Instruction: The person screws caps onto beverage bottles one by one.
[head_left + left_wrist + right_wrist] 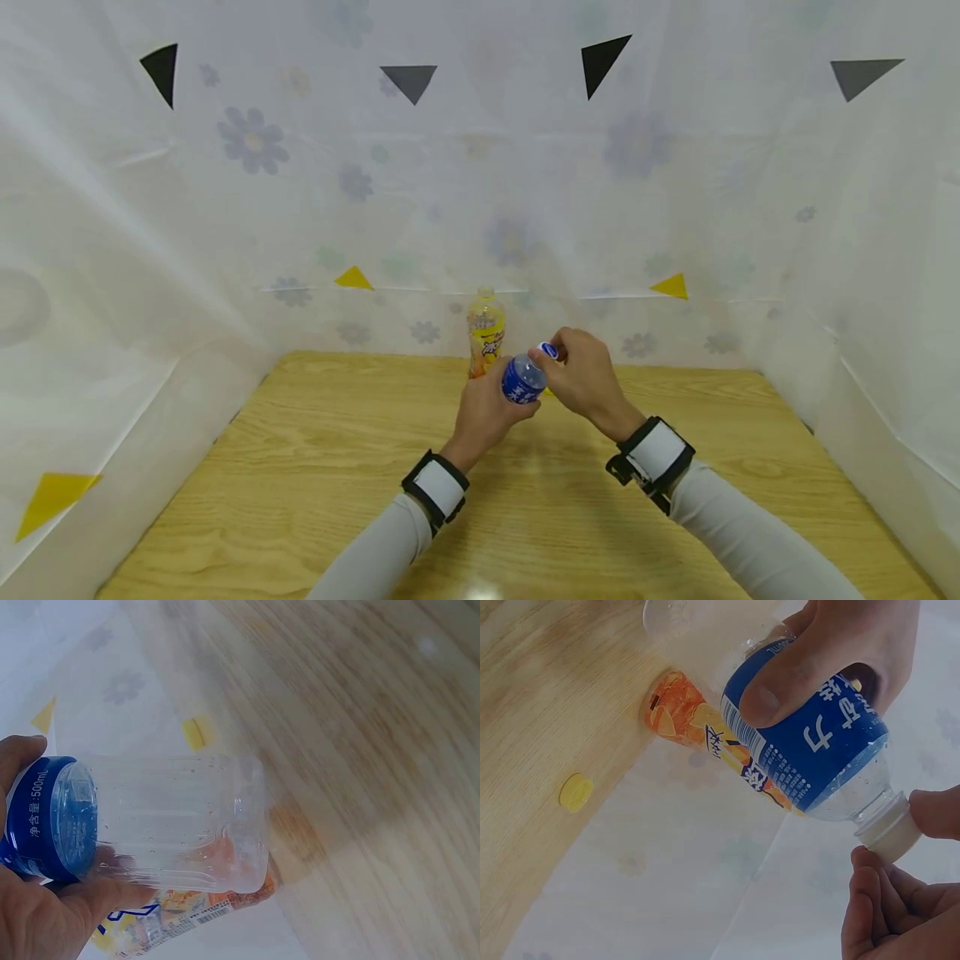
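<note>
My left hand [483,412] grips a clear plastic water bottle [525,379] round its blue label. The bottle is tilted, its neck toward my right hand [585,379]. In the left wrist view the lower part of the water bottle [180,821] looks empty apart from droplets. At the neck, the thumb and fingers of my right hand pinch a bottle cap [892,836], white on its side and blue on top. The cap sits on the mouth of the bottle. Just behind my left hand stands a yellow-and-orange labelled drink bottle [486,329], partly hidden, with no cap on it.
A yellow cap [575,793] lies on the wooden table [315,467], near its back edge and mostly hidden by my hands in the head view. White flower-patterned sheeting [450,192] walls the table at the back and sides, with coloured triangles on it.
</note>
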Tool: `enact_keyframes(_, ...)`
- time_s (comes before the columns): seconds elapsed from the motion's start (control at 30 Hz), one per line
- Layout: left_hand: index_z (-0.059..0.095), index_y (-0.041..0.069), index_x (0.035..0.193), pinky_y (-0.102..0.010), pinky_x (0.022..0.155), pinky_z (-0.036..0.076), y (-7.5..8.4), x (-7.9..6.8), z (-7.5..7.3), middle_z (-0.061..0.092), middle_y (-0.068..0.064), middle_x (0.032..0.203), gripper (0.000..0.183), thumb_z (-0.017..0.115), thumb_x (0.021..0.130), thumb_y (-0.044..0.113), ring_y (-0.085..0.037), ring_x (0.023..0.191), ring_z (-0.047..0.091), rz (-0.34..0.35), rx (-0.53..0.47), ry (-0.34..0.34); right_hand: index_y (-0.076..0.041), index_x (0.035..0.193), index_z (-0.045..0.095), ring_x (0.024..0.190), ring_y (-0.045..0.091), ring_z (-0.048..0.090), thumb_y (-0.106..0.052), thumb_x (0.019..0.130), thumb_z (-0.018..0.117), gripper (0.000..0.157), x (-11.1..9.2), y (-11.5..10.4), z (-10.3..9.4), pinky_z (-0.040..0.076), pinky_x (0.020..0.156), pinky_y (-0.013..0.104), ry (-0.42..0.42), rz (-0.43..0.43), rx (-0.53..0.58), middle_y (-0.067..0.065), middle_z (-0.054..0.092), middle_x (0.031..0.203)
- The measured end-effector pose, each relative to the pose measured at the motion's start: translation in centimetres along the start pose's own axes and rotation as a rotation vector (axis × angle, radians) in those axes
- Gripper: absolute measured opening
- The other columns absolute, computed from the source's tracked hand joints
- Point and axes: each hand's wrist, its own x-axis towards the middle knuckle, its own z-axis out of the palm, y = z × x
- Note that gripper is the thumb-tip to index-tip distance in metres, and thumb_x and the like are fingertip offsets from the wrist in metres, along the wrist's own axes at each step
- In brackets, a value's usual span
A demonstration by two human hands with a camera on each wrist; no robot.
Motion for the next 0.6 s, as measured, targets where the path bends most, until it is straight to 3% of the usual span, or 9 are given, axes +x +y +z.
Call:
enact_keyframes(0.2, 0.059, 0.015, 0.134, -0.038, 0.081, 0.058, 0.0, 0.0, -0.1, 0.073, -0.008, 0.113, 0.066, 0.088, 0.078, 0.033, -0.023, 0.098, 0.072, -0.01, 0.009, -0.003, -0.002, 0.093, 0.065, 0.077, 0.025, 0.058, -0.032, 0.097, 0.068, 0.03, 0.1, -0.3, -0.1, 0.047, 0.066, 0.038, -0.032, 0.032, -0.047, 0.011, 0.064, 0.084)
enact_keyframes(0.37, 0.058, 0.015, 0.134, -0.039, 0.082, 0.059, -0.1, 0.0, -0.1, 0.073, -0.009, 0.115, 0.066, 0.088, 0.078, 0.034, -0.024, 0.1, 0.072, -0.013, 0.011, -0.006, 0.001, 0.125, 0.063, 0.091, 0.032, 0.063, -0.035, 0.097, 0.068, 0.046, 0.0, -0.7, -0.4, 0.053, 0.074, 0.046, -0.087, 0.067, -0.05, 0.018, 0.069, 0.102)
enact_keyframes(0.47, 0.058, 0.015, 0.134, -0.039, 0.084, 0.059, -0.1, 0.0, -0.1, 0.073, -0.009, 0.116, 0.067, 0.089, 0.077, 0.034, -0.024, 0.101, 0.072, -0.007, 0.016, -0.008, 0.001, 0.141, 0.054, 0.1, 0.037, 0.064, -0.026, 0.096, 0.069, 0.054, -0.1, -0.9, -0.7, 0.055, 0.079, 0.051, -0.12, 0.058, -0.024, 0.023, 0.068, 0.114)
enact_keyframes(0.6, 0.058, 0.015, 0.134, -0.04, 0.085, 0.058, -0.2, 0.1, 0.0, 0.073, -0.009, 0.117, 0.068, 0.089, 0.077, 0.034, -0.024, 0.102, 0.072, 0.007, 0.018, 0.0, -0.001, 0.139, 0.057, 0.108, 0.042, 0.065, -0.002, 0.092, 0.065, 0.047, 0.0, -1.2, -1.1, 0.055, 0.087, 0.056, -0.144, 0.005, 0.01, 0.024, 0.067, 0.124)
